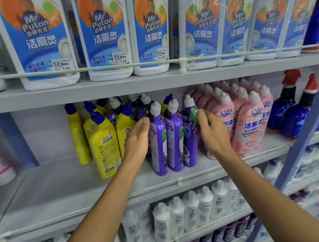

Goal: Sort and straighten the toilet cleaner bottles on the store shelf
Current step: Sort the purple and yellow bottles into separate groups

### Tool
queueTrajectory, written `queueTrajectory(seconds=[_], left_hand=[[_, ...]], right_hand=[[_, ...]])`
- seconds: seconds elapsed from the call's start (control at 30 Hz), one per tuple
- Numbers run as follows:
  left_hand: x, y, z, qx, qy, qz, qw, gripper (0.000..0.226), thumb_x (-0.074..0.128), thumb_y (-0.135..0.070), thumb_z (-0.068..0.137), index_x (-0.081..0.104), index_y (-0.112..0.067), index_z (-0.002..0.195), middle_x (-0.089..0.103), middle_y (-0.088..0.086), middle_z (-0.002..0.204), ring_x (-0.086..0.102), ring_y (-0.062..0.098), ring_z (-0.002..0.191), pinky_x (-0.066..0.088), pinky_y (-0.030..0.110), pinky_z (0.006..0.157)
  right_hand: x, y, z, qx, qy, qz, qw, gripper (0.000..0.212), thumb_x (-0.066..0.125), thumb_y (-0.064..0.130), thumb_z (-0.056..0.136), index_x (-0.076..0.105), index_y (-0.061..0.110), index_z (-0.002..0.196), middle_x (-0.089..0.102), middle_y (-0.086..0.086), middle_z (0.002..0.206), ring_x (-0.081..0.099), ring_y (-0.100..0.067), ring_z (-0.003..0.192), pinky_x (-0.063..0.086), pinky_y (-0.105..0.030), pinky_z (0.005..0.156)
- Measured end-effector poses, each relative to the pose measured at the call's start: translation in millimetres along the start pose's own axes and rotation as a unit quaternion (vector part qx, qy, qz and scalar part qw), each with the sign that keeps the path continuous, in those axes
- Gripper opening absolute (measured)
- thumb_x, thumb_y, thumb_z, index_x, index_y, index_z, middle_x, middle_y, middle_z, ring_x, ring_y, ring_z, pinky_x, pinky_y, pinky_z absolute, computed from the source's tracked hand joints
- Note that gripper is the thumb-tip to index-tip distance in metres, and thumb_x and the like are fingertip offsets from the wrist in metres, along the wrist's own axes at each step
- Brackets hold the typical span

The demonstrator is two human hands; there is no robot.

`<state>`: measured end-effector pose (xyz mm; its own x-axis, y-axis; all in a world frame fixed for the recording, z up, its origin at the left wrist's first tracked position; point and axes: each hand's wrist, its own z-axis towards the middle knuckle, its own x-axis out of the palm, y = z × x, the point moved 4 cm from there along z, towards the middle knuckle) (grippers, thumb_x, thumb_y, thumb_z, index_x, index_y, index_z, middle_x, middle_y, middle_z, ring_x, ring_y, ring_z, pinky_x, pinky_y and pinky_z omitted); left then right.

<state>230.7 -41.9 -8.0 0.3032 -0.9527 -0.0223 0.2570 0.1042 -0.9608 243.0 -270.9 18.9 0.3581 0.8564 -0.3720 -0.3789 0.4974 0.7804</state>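
Three purple bottles (175, 139) stand at the front of the middle shelf (81, 187), leaning a bit, labels turned unevenly. Left hand (137, 143) flat, fingers straight, against the leftmost. Right hand (213, 131) at the rightmost, fingers curled, grip unclear. Yellow bottles (104, 146) just left of purple, pink bottles (246, 123) just right. Best: press the trio together evenly, stand upright, labels forward, don't knock pink.

Reaching forward with both bare arms, palms facing each other. Holding the left hand (139, 142) flat, fingers straight and together; curling the fingers of the right hand (214, 132) loosely, thumb raised.
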Motion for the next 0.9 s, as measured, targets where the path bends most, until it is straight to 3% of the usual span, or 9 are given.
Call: queueTrajectory(seconds=[0.1, 0.17, 0.23, 0.33, 0.47, 0.53, 0.63, 0.73, 0.9], left_hand=[[-27.5, 5.4, -1.7, -0.006, -0.024, -0.013, 1.0, 0.042, 0.045, -0.055, 0.102, 0.062, -0.028, 0.129, 0.062, -0.013, 0.124, 0.056, 0.007, 0.119, 0.041, 0.031, 0.108], [-50.6, 6.4, -2.0, -0.006, -0.053, -0.028, 0.998, 0.058, 0.043, -0.069, 0.095, 0.066, -0.027, 0.128, 0.066, -0.008, 0.131, 0.058, 0.009, 0.124, 0.041, 0.036, 0.113], [-76.9, 0.6, -3.7, -0.007, -0.091, -0.042, 0.995, 0.06, 0.04, -0.074, 0.091, 0.069, -0.031, 0.12, 0.069, -0.01, 0.124, 0.061, 0.006, 0.119, 0.043, 0.036, 0.109], [-115.5, -11.5, -0.6, 0.016, -0.145, -0.053, 0.988, 0.055, 0.042, -0.073, 0.089, 0.072, -0.032, 0.11, 0.073, -0.003, 0.117, 0.067, 0.016, 0.113, 0.046, 0.046, 0.109], [-151.4, -18.0, 9.9, 0.031, -0.194, -0.041, 0.98, 0.041, 0.045, -0.074, 0.084, 0.077, -0.049, 0.084, 0.077, -0.009, 0.099, 0.07, 0.023, 0.104, 0.05, 0.045, 0.104], [-153.7, -16.2, 16.3, 0.023, -0.194, 0.014, 0.981, 0.043, 0.043, -0.077, 0.086, 0.074, -0.047, 0.082, 0.076, -0.007, 0.096, 0.068, 0.028, 0.105, 0.05, 0.046, 0.101], [-139.7, 3.0, 24.0, -0.004, -0.15, 0.104, 0.983, 0.032, 0.059, -0.06, 0.092, 0.069, -0.031, 0.099, 0.072, -0.003, 0.1, 0.066, 0.029, 0.107, 0.049, 0.035, 0.087], [-129.8, 21.0, 24.1, 0.003, -0.129, 0.186, 0.974, 0.058, 0.08, -0.042, 0.084, 0.061, -0.018, 0.133, 0.066, -0.002, 0.128, 0.063, 0.021, 0.116, 0.052, 0.034, 0.096], [-147.3, 45.9, 26.7, -0.018, -0.127, 0.2, 0.971, 0.048, 0.086, -0.04, 0.072, 0.067, -0.023, 0.112, 0.075, 0.001, 0.107, 0.071, 0.023, 0.098, 0.058, 0.041, 0.088]], right_hand=[[-5.7, 22.7, -20.0, -0.042, -0.04, 0.006, 0.998, 0.036, 0.039, 0.038, 0.111, 0.063, 0.022, 0.089, 0.06, 0.009, 0.08, 0.052, -0.007, 0.076, 0.036, -0.028, 0.068], [-2.3, 45.1, -30.0, -0.063, -0.035, 0.05, 0.996, 0.04, 0.037, 0.04, 0.111, 0.056, 0.023, 0.081, 0.057, 0.005, 0.076, 0.052, -0.013, 0.073, 0.041, -0.033, 0.068], [12.4, 64.9, -32.7, -0.06, 0.002, 0.109, 0.992, 0.047, 0.035, 0.05, 0.109, 0.067, 0.018, 0.096, 0.069, -0.005, 0.093, 0.064, -0.024, 0.093, 0.053, -0.042, 0.085], [48.9, 92.8, -25.5, -0.018, 0.07, 0.216, 0.974, 0.05, 0.033, 0.066, 0.099, 0.072, 0.035, 0.106, 0.074, 0.001, 0.117, 0.068, -0.017, 0.115, 0.052, -0.045, 0.105], [107.6, 108.6, -9.0, 0.007, 0.133, 0.201, 0.97, 0.067, 0.028, 0.071, 0.092, 0.073, 0.028, 0.115, 0.07, -0.007, 0.128, 0.064, -0.021, 0.122, 0.046, -0.049, 0.111], [129.3, 107.9, -2.0, 0.021, 0.122, 0.204, 0.971, 0.059, 0.03, 0.067, 0.096, 0.067, 0.03, 0.124, 0.066, -0.001, 0.131, 0.057, -0.017, 0.122, 0.04, -0.038, 0.113], [154.1, 107.7, 6.9, 0.009, 0.109, 0.183, 0.977, 0.043, 0.036, 0.042, 0.111, 0.056, 0.017, 0.141, 0.058, -0.005, 0.142, 0.05, -0.013, 0.123, 0.029, -0.015, 0.095], [183.7, 94.2, 13.5, 0.005, 0.134, 0.119, 0.984, 0.038, 0.047, 0.035, 0.109, 0.054, 0.009, 0.135, 0.062, -0.017, 0.136, 0.057, -0.035, 0.124, 0.031, -0.025, 0.081], [205.5, 70.1, 16.6, -0.044, 0.118, 0.056, 0.99, 0.041, 0.066, 0.025, 0.099, 0.052, 0.001, 0.13, 0.068, -0.024, 0.116, 0.064, -0.047, 0.104, 0.045, -0.039, 0.075]])
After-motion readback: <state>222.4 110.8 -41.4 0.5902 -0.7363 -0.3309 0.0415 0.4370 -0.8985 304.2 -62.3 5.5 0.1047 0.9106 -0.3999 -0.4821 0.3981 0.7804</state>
